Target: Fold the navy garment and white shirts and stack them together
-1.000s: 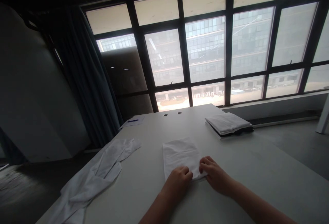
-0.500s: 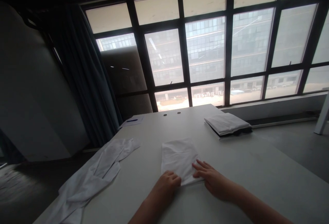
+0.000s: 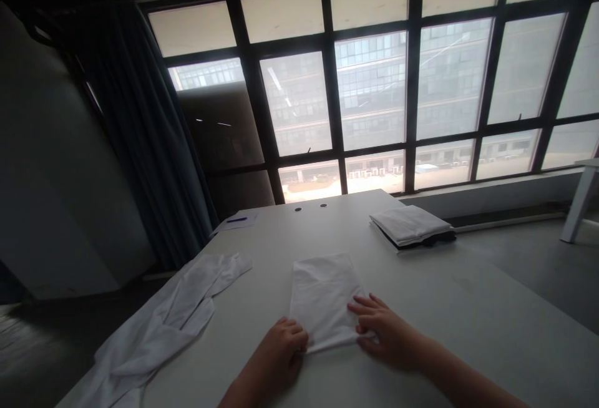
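Observation:
A folded white cloth (image 3: 325,299) lies flat in front of me, roughly rectangular with soft creases. My left hand (image 3: 283,345) is closed on its near left corner, the fingers curled and the thumb mostly hidden. At the near right corner, my right hand (image 3: 386,330) has the cloth's edge between thumb and fingers, while two fingertips stretch over the right side. Whether anything lies inside the folds cannot be seen.
A crumpled white garment (image 3: 163,327) lies along the table's left edge. Folded white cloths with a dark layer beneath form a stack (image 3: 412,226) at the right. A pen (image 3: 236,219) rests on paper at the far left. Windows (image 3: 374,90) stand beyond the white table (image 3: 440,308).
My left hand has moved left and nearer to me, to the cloth's near left corner. The near edge is drawn slightly toward me. My right thumb and fingers have closed around the right corner.

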{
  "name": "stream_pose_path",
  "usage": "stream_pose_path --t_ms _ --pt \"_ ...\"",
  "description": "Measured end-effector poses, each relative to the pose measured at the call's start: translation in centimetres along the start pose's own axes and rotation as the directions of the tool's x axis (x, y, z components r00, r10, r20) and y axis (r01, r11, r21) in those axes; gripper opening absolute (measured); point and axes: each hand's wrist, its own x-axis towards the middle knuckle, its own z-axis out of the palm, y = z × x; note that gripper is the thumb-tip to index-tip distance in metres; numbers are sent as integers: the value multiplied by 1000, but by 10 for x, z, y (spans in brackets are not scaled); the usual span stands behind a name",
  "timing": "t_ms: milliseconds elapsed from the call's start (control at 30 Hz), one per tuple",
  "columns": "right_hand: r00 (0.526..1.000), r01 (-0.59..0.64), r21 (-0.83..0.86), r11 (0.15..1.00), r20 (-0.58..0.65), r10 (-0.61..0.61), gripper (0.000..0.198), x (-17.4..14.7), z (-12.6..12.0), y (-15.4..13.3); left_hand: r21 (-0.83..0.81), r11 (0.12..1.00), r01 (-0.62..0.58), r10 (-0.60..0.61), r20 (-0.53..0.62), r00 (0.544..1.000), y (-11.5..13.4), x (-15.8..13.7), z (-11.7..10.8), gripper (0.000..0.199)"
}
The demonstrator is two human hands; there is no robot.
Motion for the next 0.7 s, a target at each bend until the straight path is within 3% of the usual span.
stream_pose_path --t_ms 100,200,300,400,533,633,700 --pt "998 41 -86 995 -50 -45 22 7 10 -2 1 1000 -9 9 21 1000 5 1 -8 23" --pt "991 53 -163 985 -115 -73 14 11 25 -4 11 1000 -20 21 -36 999 23 7 -9 21" --pt "987 27 -181 983 -148 -55 19 8 37 -7 -3 999 -34 33 -93 995 48 18 1 36" --pt "990 30 -170 985 -130 -53 38 0 45 -13 -27 998 -51 49 -71 996 60 27 15 59" --pt "994 97 -151 984 -36 -103 53 -9 62 -23 19 1000 -4 3 20 1000 44 28 22 66" --pt "982 190 -96 977 30 -188 39 -8 73 -34 46 997 54 -57 66 996 22 25 19 68" --pt "978 210 -7 978 -7 -210 26 -5 70 -37 51 996 72 -77 91 993 9 25 17 76"
